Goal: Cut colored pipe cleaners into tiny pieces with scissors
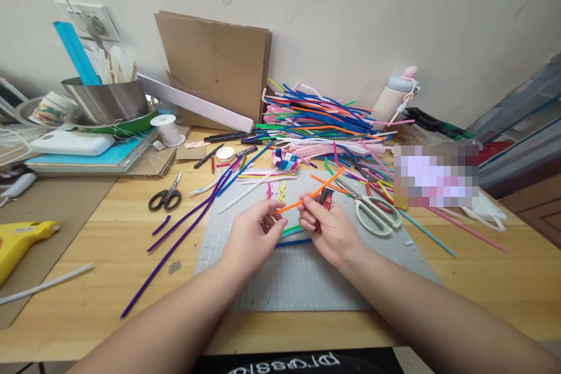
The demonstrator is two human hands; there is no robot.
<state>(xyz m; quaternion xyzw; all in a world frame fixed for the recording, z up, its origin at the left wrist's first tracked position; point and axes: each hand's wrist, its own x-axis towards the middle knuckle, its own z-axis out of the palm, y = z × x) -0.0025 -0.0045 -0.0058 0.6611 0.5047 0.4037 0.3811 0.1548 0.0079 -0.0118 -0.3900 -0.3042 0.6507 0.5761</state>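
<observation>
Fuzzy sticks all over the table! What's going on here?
The person's right hand grips an orange stick and a small red thing above a grey mat. The left hand is at the stick's lower end. Pale scissors lie beside the right hand, and a heap of sticks sits behind.

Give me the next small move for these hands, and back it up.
I would probably lay the red-and-black object on the grey mat: the right hand holds it along with the orange pipe cleaner, whose near end reaches the left hand, so freeing those fingers should make the strip easier to handle. Bare mat shows just below both hands.
</observation>
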